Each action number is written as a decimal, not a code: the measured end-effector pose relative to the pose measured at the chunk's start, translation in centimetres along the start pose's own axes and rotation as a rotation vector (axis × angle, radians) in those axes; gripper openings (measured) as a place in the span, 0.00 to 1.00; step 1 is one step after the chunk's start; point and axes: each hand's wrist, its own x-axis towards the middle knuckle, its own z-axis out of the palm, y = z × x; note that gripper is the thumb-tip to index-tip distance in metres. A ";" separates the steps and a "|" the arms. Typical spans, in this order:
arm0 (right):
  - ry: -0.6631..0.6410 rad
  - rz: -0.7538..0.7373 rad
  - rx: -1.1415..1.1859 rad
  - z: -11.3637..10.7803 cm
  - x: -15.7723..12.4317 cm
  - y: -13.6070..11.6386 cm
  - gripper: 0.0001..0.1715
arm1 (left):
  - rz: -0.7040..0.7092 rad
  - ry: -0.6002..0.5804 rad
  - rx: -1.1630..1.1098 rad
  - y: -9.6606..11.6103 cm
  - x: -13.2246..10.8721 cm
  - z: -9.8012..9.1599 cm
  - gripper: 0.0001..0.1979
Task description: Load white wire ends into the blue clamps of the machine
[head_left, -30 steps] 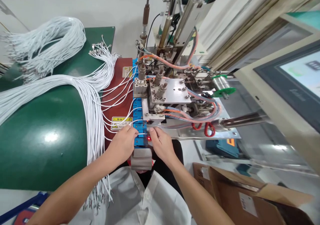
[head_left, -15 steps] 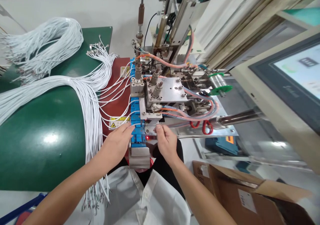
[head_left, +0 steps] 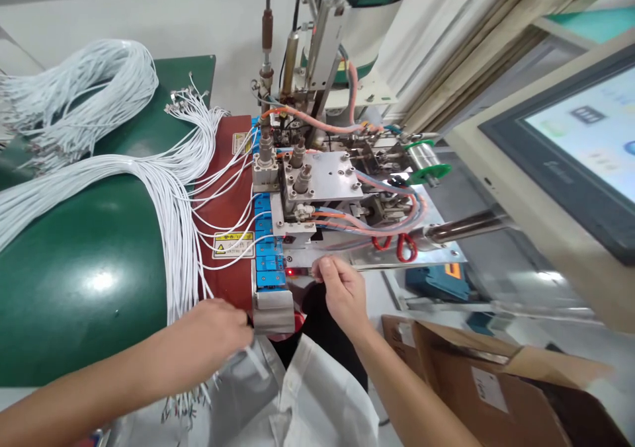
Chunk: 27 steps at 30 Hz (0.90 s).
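Observation:
My left hand (head_left: 211, 341) is closed round a white cable (head_left: 258, 365), whose blurred end sticks out below the fingers. It is in front of the bundle of white cables (head_left: 181, 255) hanging over the table edge. My right hand (head_left: 342, 295) is closed in a pinch beside the machine's front metal plate; whatever may be between its fingertips is hidden. Between the hands runs a row of blue clamps (head_left: 269, 264) on the machine, with several white cables leading into it from the left. A small red light glows by the clamps.
A green table (head_left: 89, 288) carries the cables, including a looped bundle (head_left: 114, 90). Above the clamps stand metal cylinders and hoses, with a wire spool (head_left: 427, 162) to the right. A screen (head_left: 590, 136) juts in at right, over an open cardboard box (head_left: 471, 367).
My left hand has moved from the blue clamps down and left, now with a cable end below its fingers. My right hand has shifted slightly right and down. The view has turned a little.

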 end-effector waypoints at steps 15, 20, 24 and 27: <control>-0.033 -0.011 0.258 0.5 -1.4 -1.6 0.16 | -0.170 0.718 -0.303 1.8 6.5 1.3 0.10; -0.020 -0.013 0.219 0.4 -1.1 -1.8 0.09 | -0.223 0.700 -0.434 1.6 6.7 1.6 0.11; -0.091 -0.077 0.058 0.0 -0.5 -2.4 0.06 | -0.185 0.680 -0.466 1.4 6.7 1.8 0.11; -0.131 -0.091 -0.038 0.0 -0.2 -2.8 0.07 | -0.259 0.691 -0.525 1.5 6.8 1.8 0.10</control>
